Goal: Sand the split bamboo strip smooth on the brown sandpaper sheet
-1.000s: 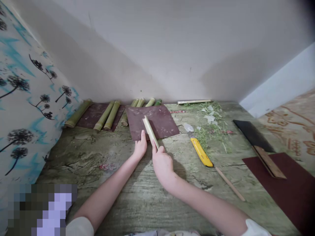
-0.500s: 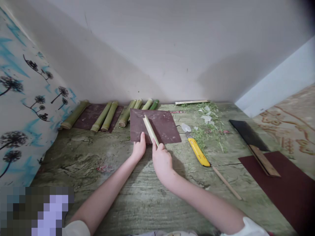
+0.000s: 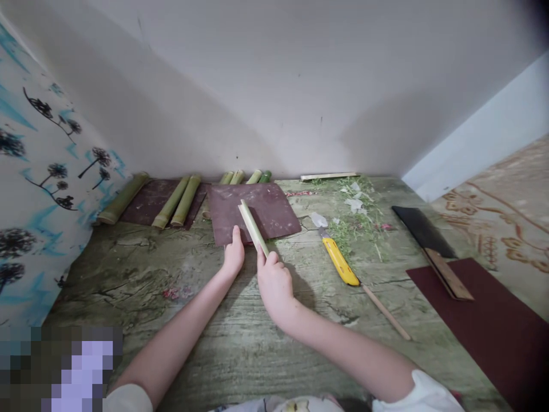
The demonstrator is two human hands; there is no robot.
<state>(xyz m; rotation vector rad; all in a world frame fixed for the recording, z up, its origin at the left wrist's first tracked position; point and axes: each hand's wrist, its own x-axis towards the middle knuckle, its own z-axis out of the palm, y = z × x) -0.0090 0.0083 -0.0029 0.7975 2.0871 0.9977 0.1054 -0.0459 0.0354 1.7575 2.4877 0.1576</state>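
gripping a bamboo strip (image 3: 253, 228) with right hand (image 3: 274, 289); left hand (image 3: 234, 254) open on dark mat (image 3: 274, 214); yellow utility knife (image 3: 340, 261) nearby

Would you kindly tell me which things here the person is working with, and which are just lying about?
Working with:
bamboo strip, held in the right hand
brown sheet beneath it, touched by the left hand

Lying about:
yellow utility knife
bamboo tubes
wooden stick
plant scraps

Person's left hand (image 3: 234, 256) and right hand (image 3: 274, 289) bare, left forearm (image 3: 180, 337) and right forearm (image 3: 343, 355) bare too. Short off-white sleeve (image 3: 127, 399) on left arm, short white sleeve (image 3: 416, 392) on right. Light patterned top (image 3: 278, 407) at bottom edge, print mostly cut off.
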